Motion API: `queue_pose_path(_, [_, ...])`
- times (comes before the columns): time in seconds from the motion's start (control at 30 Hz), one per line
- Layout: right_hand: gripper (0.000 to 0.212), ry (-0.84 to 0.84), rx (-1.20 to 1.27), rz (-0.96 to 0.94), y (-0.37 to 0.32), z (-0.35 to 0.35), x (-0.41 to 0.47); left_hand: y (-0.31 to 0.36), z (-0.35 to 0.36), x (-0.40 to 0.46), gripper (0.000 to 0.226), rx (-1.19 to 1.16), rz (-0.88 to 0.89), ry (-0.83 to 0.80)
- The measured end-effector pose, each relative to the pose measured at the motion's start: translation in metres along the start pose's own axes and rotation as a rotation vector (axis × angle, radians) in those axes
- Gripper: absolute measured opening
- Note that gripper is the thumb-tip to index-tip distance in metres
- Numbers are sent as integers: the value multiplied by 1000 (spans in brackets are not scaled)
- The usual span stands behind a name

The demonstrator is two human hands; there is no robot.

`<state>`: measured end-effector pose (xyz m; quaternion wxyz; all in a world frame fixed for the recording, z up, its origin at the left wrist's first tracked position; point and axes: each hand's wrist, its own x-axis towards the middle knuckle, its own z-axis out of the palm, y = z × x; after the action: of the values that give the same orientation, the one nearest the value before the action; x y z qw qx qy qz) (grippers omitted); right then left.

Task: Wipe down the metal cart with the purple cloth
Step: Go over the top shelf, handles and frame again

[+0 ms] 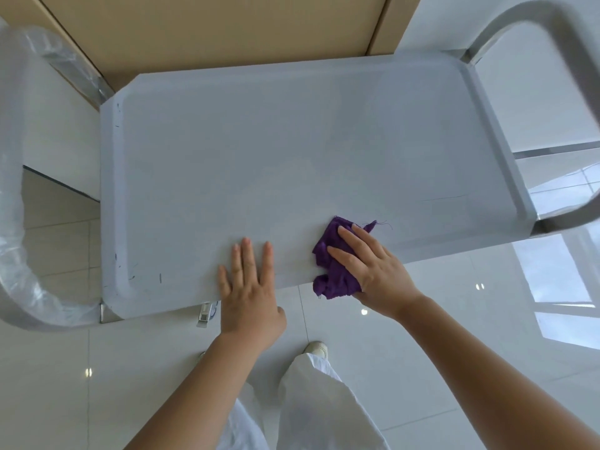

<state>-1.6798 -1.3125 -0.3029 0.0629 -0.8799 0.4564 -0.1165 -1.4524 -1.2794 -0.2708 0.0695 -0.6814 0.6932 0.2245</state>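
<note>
Meanwhile, left hand [248, 293] lies flat on the cart [292, 151], right hand [373, 264] presses purple cloth [331, 271], cardboard box [227, 34] behind.

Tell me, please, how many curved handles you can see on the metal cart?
2: one handle, plastic-wrapped, at the cart's left end; one bare handle at its right end.

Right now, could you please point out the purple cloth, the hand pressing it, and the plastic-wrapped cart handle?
purple cloth [334, 274]: head view, bunched middle left of the fingers.
right hand [373, 267]: head view, back of hand.
plastic-wrapped handle [13, 222]: head view, left bar.
</note>
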Motion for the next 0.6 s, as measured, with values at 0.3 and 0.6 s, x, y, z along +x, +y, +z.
queue_pose_path(0.3, [72, 35, 13, 17, 17, -4, -9, 46, -8, 2, 96, 62, -91, -81])
queue_pose_path(0.6, [71, 41, 24, -10, 24, -5, -11, 92, 27, 16, 117, 21, 126, 130])
